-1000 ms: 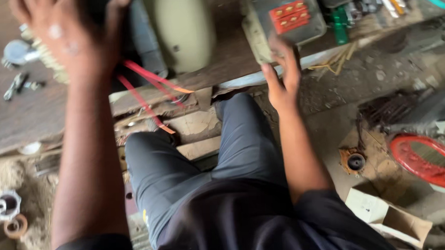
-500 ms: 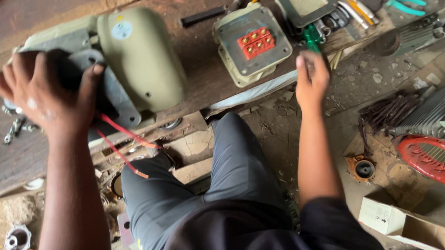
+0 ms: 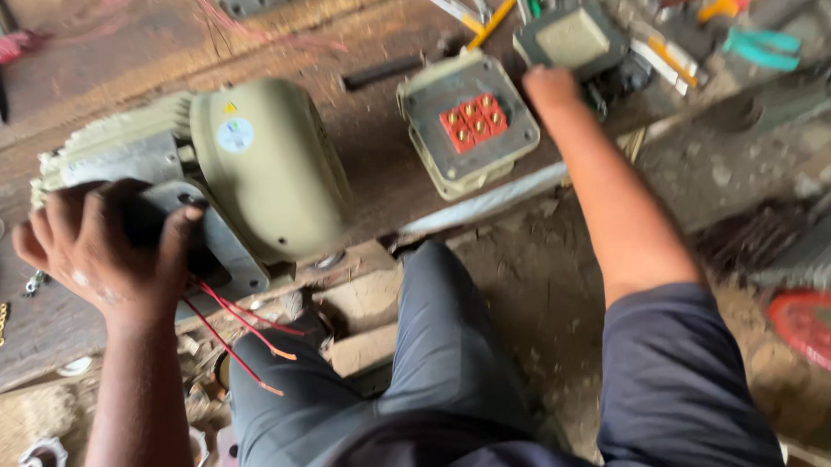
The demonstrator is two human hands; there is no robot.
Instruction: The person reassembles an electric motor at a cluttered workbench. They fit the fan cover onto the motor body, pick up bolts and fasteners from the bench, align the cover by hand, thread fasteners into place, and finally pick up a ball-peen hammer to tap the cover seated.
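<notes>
A pale green electric motor [image 3: 257, 170] lies on the wooden workbench [image 3: 375, 124]. My left hand [image 3: 103, 249] rests on the motor's near end, fingers spread over its dark opening, where red wires [image 3: 240, 336] hang out. My right hand [image 3: 548, 86] reaches far across the bench, its fingers curled beside a green terminal box [image 3: 467, 126] with a red terminal block and a second small box [image 3: 570, 39]. Whether it holds anything is hidden.
Screwdrivers and pliers [image 3: 759, 47] lie at the bench's far right. A red ring-shaped part [image 3: 820, 334] lies on the dirt floor at right. Small metal parts [image 3: 37, 463] lie at lower left. My dark trousers [image 3: 438, 352] fill the lower middle.
The view has tilted down the bench. My right hand moved forward from the bench edge to the far boxes. My left hand stays on the motor's end.
</notes>
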